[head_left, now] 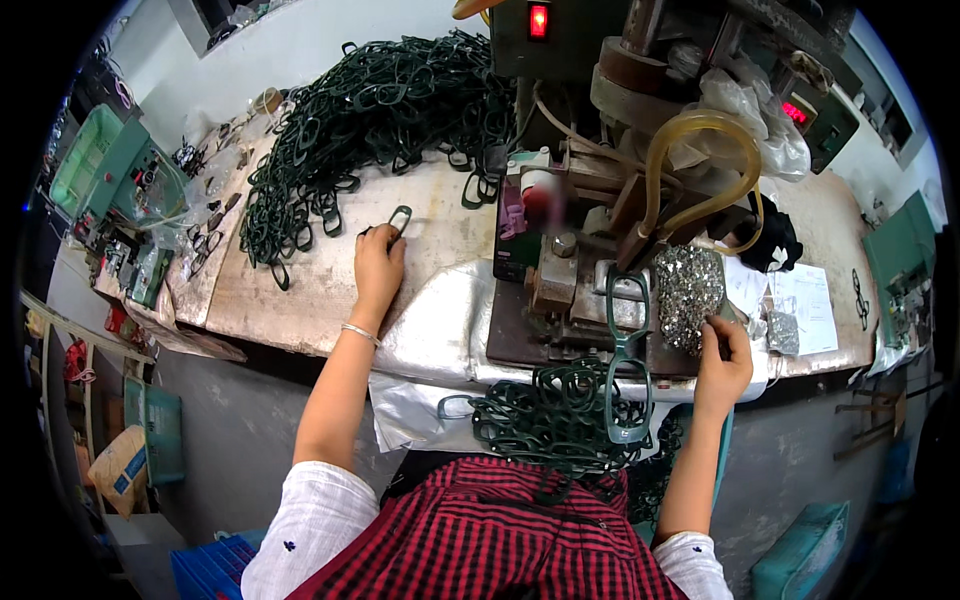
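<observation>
**A:** What are the hands doing?

**B:** From my feed, the left hand (378, 262) lies knuckles-up on the worn wooden workbench (300, 290), its fingers curled down over one dark green plastic spectacle-front frame (399, 219). That frame pokes out from under the fingertips toward one o'clock. I'd call it a loose grip on the frame, pressed to the bench. A thin silver bangle (360, 333) sits on the wrist.

**A:** And the right?

**B:** The right hand (724, 360) is raised at the bench's near edge, fingers pinched together on something small at the rim of a heap of tiny shiny metal parts (688, 290). I can't tell what is between the fingertips; it's too small.

**A:** What sits between the hands?

**B:** At nine o'clock from the right hand, a dark green spectacle front (627, 360) lies lengthwise on the bed of a rusty metal press machine (580, 270), its lower lens rim hanging off the bench edge. Just below it, against my red-and-black checked shirt (480, 540), a tangle of finished-looking green frames (550, 420) piles up.

**A:** Further out?

**B:** At twelve o'clock from the left hand, a large heap of the same dark green frames (380, 110) spreads across the back of the bench. A yellowish rubber hose (700, 150) loops over the machine, and a red indicator light (538, 20) glows at the top. Crinkled silver sheeting (430, 330) covers the bench edge between my arms. At three o'clock from the right hand lie white paper sheets (800, 300).
</observation>
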A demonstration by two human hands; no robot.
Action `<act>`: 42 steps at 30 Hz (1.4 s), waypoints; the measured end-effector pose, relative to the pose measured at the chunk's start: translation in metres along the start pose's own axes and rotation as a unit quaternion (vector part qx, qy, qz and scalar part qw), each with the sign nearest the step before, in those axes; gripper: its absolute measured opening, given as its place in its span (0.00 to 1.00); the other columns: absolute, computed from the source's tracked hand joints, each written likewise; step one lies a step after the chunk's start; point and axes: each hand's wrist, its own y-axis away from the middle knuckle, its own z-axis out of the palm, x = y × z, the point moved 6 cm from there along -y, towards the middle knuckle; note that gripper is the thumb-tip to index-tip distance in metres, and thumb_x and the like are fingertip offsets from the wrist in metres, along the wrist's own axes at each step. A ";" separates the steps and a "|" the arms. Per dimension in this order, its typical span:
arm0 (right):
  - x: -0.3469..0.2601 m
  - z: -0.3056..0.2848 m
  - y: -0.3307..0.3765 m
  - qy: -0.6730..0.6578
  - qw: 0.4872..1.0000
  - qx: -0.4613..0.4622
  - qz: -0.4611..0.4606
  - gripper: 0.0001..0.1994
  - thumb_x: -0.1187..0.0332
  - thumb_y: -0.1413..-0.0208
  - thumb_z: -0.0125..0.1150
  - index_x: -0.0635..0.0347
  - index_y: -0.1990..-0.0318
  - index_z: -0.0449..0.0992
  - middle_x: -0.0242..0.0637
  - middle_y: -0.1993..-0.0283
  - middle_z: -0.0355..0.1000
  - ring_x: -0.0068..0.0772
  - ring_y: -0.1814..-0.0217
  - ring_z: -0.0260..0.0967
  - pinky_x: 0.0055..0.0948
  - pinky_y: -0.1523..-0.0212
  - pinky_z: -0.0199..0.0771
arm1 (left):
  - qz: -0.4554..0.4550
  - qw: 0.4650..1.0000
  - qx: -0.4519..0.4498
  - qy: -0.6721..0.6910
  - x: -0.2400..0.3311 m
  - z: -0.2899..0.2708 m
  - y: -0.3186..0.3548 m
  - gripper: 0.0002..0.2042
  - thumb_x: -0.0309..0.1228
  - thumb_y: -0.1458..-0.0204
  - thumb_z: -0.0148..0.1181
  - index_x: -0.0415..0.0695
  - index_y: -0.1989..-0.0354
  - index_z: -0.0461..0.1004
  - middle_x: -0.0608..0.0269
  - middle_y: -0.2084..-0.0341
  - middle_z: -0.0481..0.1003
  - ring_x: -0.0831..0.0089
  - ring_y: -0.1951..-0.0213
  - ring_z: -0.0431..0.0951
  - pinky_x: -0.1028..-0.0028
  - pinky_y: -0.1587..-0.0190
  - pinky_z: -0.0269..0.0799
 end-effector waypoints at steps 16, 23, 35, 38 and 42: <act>-0.119 0.082 -0.022 -0.364 0.915 -0.149 0.090 0.26 0.80 0.50 0.64 0.72 0.43 0.64 0.33 0.67 0.76 0.21 0.58 0.71 0.21 0.50 0.67 | 0.042 0.756 0.067 0.650 0.215 -0.119 -0.022 0.05 0.22 0.37 0.53 0.38 0.56 0.68 0.57 0.64 0.75 0.71 0.63 0.79 0.66 0.54 0.81; -0.143 0.074 -0.011 -0.442 0.877 -0.121 0.146 0.27 0.81 0.48 0.61 0.71 0.40 0.63 0.37 0.60 0.77 0.23 0.53 0.72 0.24 0.44 0.67 | 0.185 0.748 0.018 0.637 0.277 -0.132 -0.047 0.08 0.15 0.43 0.58 0.35 0.56 0.70 0.57 0.60 0.77 0.67 0.57 0.81 0.70 0.52 0.79; -0.015 0.033 -0.018 0.268 0.952 -0.047 -0.140 0.06 0.73 0.52 0.67 0.61 0.66 0.81 0.49 0.43 0.72 0.56 0.34 0.61 0.47 0.36 0.62 | 0.562 0.783 0.021 0.265 0.312 -0.100 0.049 0.09 0.24 0.57 0.64 0.42 0.66 0.75 0.58 0.59 0.79 0.65 0.64 0.80 0.67 0.59 0.83; -0.001 0.028 -0.036 0.177 0.981 -0.044 -0.068 0.04 0.73 0.52 0.68 0.61 0.68 0.80 0.45 0.49 0.76 0.49 0.40 0.67 0.42 0.39 0.65 | 0.554 0.783 0.022 0.282 0.310 -0.094 0.048 0.08 0.26 0.57 0.64 0.44 0.67 0.75 0.61 0.60 0.80 0.68 0.66 0.80 0.67 0.60 0.83; 0.012 0.039 -0.037 0.076 0.996 -0.031 0.043 0.05 0.73 0.46 0.66 0.65 0.66 0.79 0.40 0.64 0.78 0.35 0.61 0.75 0.30 0.56 0.73 | 0.547 0.785 0.048 0.286 0.302 -0.095 0.047 0.07 0.27 0.57 0.65 0.46 0.68 0.75 0.63 0.59 0.80 0.72 0.69 0.78 0.73 0.65 0.80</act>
